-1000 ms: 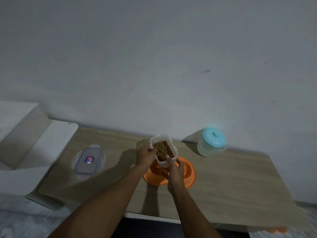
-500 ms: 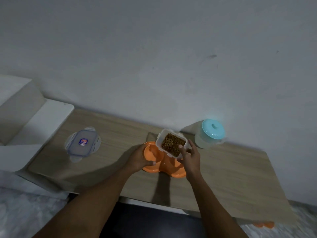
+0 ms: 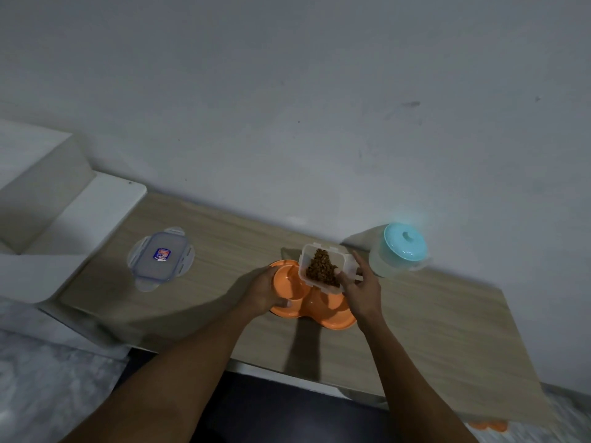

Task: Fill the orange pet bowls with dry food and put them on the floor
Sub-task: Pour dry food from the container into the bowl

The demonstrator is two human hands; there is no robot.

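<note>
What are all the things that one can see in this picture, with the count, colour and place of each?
table: one, light wood, against the wall
bowl: one double bowl, orange, on the table near its front edge
container: one, clear, tilted above the bowl
food: one heap, brown, inside the container
lid: one, clear with a blue label, flat on the table's left part
jug: one, pale with a teal lid, on the table by the wall, right of the bowl
white unit: one, left of the table
orange thing: one, partly hidden, below the table's right end
left hand: grips the bowl's left rim
right hand: holds the container
</note>
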